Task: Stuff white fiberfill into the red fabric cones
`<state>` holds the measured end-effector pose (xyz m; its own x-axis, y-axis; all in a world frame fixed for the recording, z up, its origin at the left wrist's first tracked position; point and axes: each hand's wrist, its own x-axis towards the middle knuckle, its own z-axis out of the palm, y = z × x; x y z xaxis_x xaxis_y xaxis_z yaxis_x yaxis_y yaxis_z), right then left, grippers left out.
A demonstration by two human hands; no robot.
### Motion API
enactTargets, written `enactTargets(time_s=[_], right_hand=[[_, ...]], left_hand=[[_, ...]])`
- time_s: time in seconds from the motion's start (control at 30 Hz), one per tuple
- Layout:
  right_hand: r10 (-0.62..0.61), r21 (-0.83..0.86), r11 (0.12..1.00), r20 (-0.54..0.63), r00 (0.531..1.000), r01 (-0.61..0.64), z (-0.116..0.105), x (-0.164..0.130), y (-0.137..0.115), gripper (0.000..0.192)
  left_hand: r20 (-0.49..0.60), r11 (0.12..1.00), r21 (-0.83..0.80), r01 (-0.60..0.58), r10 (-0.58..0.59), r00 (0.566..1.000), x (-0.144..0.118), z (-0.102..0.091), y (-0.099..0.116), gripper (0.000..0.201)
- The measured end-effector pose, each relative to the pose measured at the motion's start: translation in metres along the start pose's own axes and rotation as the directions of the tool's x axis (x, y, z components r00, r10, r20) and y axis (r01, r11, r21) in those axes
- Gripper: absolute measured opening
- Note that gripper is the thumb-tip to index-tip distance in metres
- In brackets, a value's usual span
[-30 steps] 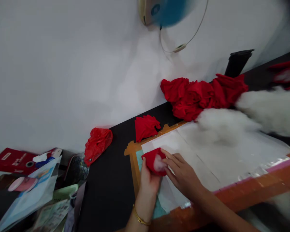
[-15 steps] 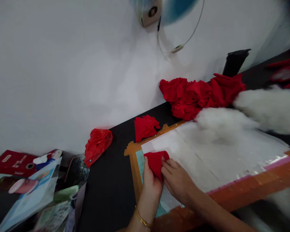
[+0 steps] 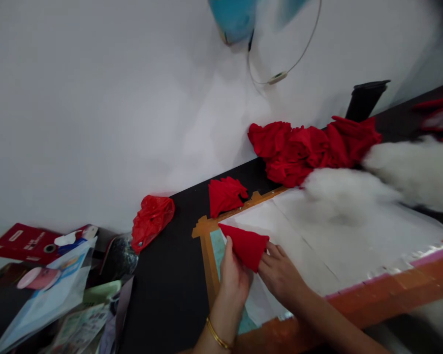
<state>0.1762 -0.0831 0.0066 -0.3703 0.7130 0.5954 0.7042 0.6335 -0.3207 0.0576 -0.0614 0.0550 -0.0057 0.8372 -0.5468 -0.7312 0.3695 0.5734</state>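
Red cone (image 3: 246, 244) now pointed (stuffing hidden).

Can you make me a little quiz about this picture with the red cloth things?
1. True or false: both hands hold the red cone-shaped cloth piece.
2. What lies nearest the big pile of red cloth? A) white fluffy stuffing B) the red plastic bag C) the gold bracelet
3. Fill in: the bracelet is on the ___ wrist.

Key:
1. True: the left hand and right hand grip it together.
2. A
3. left
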Motion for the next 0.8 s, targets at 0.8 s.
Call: enactTargets(time_s=[0.8], right_hand=[[0.208, 0.403, 0.891, 0.046, 0.977, -0.209, -0.019, 0.013, 0.021, 0.017]], left_hand=[[0.215, 0.947, 0.305, -0.101, 0.035, 0.976, -0.007, -0.014, -0.003, 0.071]])
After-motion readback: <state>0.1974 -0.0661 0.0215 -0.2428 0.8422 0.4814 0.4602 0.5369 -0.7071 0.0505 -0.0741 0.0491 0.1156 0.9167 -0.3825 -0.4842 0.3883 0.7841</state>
